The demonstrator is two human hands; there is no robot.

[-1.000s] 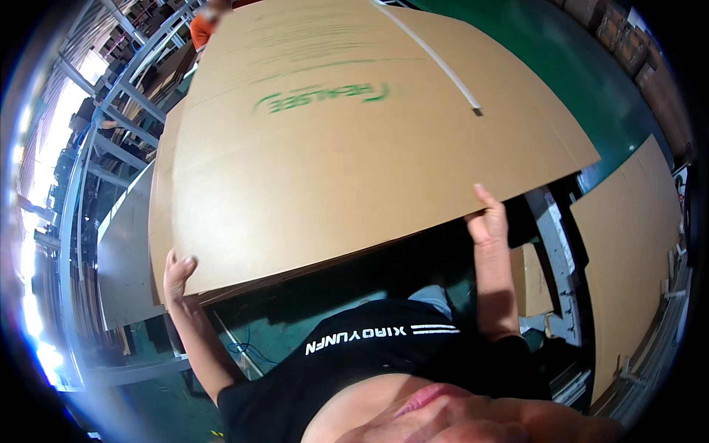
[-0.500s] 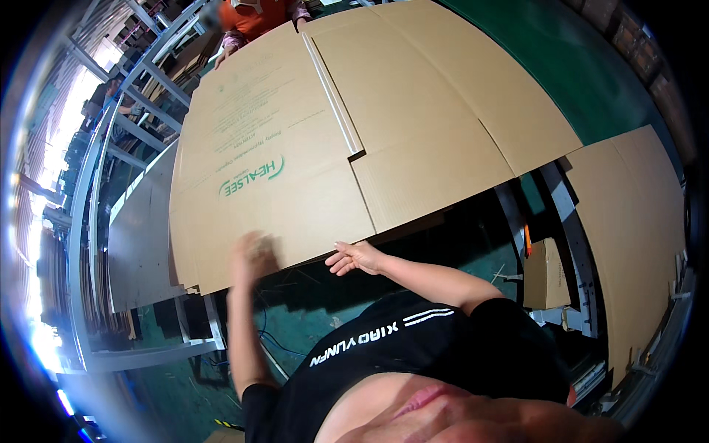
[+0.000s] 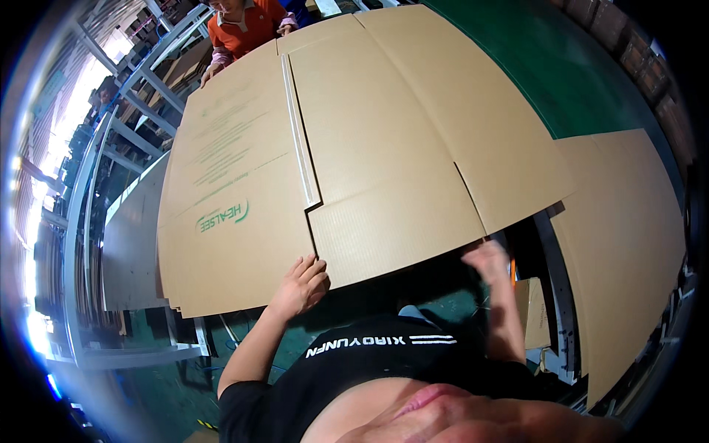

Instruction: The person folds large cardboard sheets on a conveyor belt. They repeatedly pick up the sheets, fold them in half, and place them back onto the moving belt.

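Observation:
A large brown flat cardboard box blank point(image 3: 384, 148) with green print lies across the work surface in front of me. A strip with white lines runs along the slot in its middle. My left hand point(image 3: 301, 286) rests at the near edge beside this slot, fingers stretched out and lying on the board. Farther right, my right hand point(image 3: 487, 260) is at the near edge by a second slot. Motion blurs its fingers, so their hold on the board is unclear.
Across the blank stands a person in an orange shirt point(image 3: 247, 29), hands at its far edge. Another cardboard sheet point(image 3: 620, 244) lies at the right, near a green surface point(image 3: 517, 66). A small carton point(image 3: 533, 314) sits below. Grey metal rails point(image 3: 85, 221) stand left.
The cardboard blank has shifted toward me and slightly left. My left hand has moved right to the slot, and my right hand has swung right along the near edge.

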